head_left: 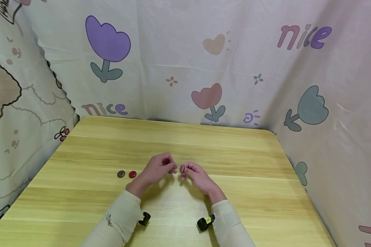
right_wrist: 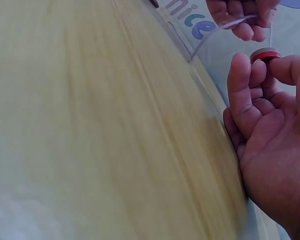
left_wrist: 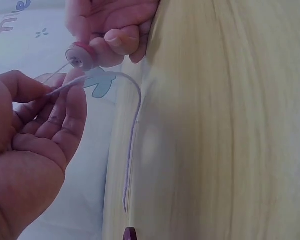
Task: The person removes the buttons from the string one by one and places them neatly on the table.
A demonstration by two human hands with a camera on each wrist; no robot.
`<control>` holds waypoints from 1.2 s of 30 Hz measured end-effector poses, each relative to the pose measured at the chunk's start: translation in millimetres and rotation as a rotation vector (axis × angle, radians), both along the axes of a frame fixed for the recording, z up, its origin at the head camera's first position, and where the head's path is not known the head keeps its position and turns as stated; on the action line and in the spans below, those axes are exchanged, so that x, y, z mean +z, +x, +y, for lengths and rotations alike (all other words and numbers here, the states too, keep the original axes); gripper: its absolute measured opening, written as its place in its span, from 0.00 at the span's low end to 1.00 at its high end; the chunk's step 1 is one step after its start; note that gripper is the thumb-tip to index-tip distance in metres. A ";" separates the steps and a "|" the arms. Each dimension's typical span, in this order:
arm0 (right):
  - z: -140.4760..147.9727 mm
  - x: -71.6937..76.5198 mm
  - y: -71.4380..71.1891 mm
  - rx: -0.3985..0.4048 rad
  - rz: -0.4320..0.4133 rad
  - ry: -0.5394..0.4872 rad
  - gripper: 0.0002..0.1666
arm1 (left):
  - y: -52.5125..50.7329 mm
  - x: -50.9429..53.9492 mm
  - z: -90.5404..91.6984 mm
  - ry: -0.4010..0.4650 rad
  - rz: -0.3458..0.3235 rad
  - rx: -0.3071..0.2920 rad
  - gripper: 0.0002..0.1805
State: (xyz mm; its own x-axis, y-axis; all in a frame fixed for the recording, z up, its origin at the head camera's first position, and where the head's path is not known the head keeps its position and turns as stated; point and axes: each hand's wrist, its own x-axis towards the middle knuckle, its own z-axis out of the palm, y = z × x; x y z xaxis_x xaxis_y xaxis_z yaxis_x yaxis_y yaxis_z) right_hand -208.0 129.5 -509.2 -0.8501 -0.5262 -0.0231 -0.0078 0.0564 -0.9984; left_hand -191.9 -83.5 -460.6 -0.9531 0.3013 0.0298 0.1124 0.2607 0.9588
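Pinched between the thumb and fingers of my left hand [head_left: 159,168] is a thin pale string [left_wrist: 133,130], whose loose end hangs down in a curve. Facing it, my right hand [head_left: 200,177] grips buttons by the edge: a greyish one [right_wrist: 263,51] lies flat against a red one [right_wrist: 266,56]. From the greyish button's face the string runs across to the left hand's fingers. Both hands are raised over the table, close together but apart. Left of the left hand, a second red button [head_left: 132,174] and a brown button [head_left: 121,174] lie on the table.
The wooden table [head_left: 80,206] extends around both arms. A patterned cloth [head_left: 160,41] hangs behind it and along its sides. Each wrist carries a small black camera, one on the left [head_left: 145,219] and one on the right [head_left: 204,223].
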 end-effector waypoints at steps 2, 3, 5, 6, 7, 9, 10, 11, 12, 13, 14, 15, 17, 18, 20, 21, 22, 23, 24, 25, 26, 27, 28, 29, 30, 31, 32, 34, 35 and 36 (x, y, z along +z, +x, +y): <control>-0.2 -0.1 0.1 0.002 0.002 -0.002 0.11 | -0.5 -0.3 -0.6 0.011 -0.006 -0.008 0.05; -0.4 0.2 0.2 0.004 0.002 -0.007 0.10 | -0.9 -0.4 -1.0 0.004 -0.010 -0.008 0.05; -0.8 0.7 0.4 0.007 0.000 -0.020 0.09 | -2.2 -1.4 -1.4 -0.020 -0.006 -0.007 0.06; -1.1 0.8 0.0 0.010 -0.003 -0.023 0.08 | -2.9 -1.8 -1.2 -0.033 0.000 -0.009 0.06; -1.2 0.8 -0.2 0.012 -0.004 -0.027 0.08 | -3.4 -2.0 -0.5 -0.050 0.009 -0.011 0.07; -1.1 1.2 -0.1 0.014 -0.008 -0.037 0.08 | -4.0 -1.2 0.8 -0.091 0.016 -0.010 0.09; -1.0 1.3 -0.1 0.013 -0.009 -0.041 0.08 | -4.3 -1.0 1.5 -0.104 0.015 -0.012 0.10; -0.9 1.5 -0.1 0.014 -0.009 -0.046 0.08 | -4.3 -0.2 2.1 -0.114 0.012 -0.014 0.11; -0.7 1.7 0.0 0.015 -0.005 -0.049 0.08 | -4.0 0.9 2.8 -0.124 0.010 -0.013 0.12; -0.4 1.7 0.5 0.015 -0.001 -0.056 0.07 | -4.0 1.5 3.1 -0.132 0.002 -0.014 0.11; -0.2 1.8 0.6 0.017 0.001 -0.062 0.08 | -3.7 1.9 2.9 -0.133 -0.005 -0.019 0.11; 0.0 1.8 0.7 0.017 0.002 -0.068 0.08 | -3.7 1.9 2.8 -0.147 0.004 -0.028 0.10; 0.0 0.9 0.5 0.018 0.007 -0.073 0.08 | -3.9 0.9 2.7 -0.178 0.037 -0.054 0.07; 0.2 0.5 0.3 0.018 0.009 -0.072 0.08 | -4.2 0.3 2.8 -0.192 0.059 -0.066 0.06; 0.1 0.6 0.2 0.019 0.010 -0.069 0.08 | -4.6 -1.2 3.0 -0.224 0.095 -0.083 0.03; 0.2 0.8 0.3 0.020 0.012 -0.066 0.08 | -4.9 -1.8 3.4 -0.243 0.117 -0.085 0.03; 0.2 0.8 0.3 0.020 0.013 -0.060 0.08 | -5.1 -2.6 3.7 -0.251 0.131 -0.085 0.03; 0.4 1.1 0.4 0.022 0.014 -0.055 0.08 | -5.0 -3.2 3.9 -0.257 0.140 -0.081 0.03; 0.6 1.4 0.6 0.023 0.016 -0.050 0.08 | -4.9 -3.4 3.9 -0.265 0.148 -0.075 0.03; 0.6 1.8 0.8 0.025 0.017 -0.047 0.08 | -4.7 -3.5 4.0 -0.271 0.154 -0.069 0.03; 0.8 2.1 0.9 0.026 0.018 -0.042 0.08 | -4.5 -3.5 4.0 -0.278 0.162 -0.065 0.03; 0.9 2.3 1.0 0.029 0.021 -0.039 0.08 | -4.3 -3.5 4.0 -0.283 0.167 -0.059 0.03; 0.9 2.4 1.1 0.032 0.024 -0.036 0.08 | -4.0 -3.4 4.0 -0.287 0.169 -0.054 0.02; 0.9 2.5 1.1 0.037 0.026 -0.035 0.08 | -3.7 -3.4 3.8 -0.291 0.169 -0.048 0.02; 0.9 2.7 1.2 0.041 0.029 -0.034 0.09 | -3.5 -3.4 3.7 -0.297 0.168 -0.043 0.02; 0.8 2.7 1.3 0.046 0.031 -0.034 0.09 | -3.2 -3.5 3.8 -0.299 0.167 -0.040 0.02; 0.7 2.9 1.4 0.050 0.034 -0.032 0.09 | -3.1 -3.9 3.7 -0.303 0.166 -0.036 0.03; 0.6 2.9 1.6 0.057 0.035 -0.030 0.10 | -2.8 -4.5 4.0 -0.311 0.170 -0.030 0.03; 0.5 2.4 1.4 0.059 0.034 -0.028 0.10 | -2.6 -4.6 4.2 -0.317 0.172 -0.029 0.03; 0.4 2.4 1.4 0.062 0.034 -0.028 0.10 | -2.3 -4.5 4.6 -0.325 0.173 -0.028 0.03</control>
State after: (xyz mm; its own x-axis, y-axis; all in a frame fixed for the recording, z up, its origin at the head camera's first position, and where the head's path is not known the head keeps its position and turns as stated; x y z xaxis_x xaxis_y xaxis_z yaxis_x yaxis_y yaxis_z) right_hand -206.6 130.0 -506.8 -0.8158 -0.5779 0.0203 -0.0441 0.0273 -0.9987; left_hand -194.2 -78.9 -465.1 -0.9335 0.3475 0.0885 0.2773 0.5429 0.7927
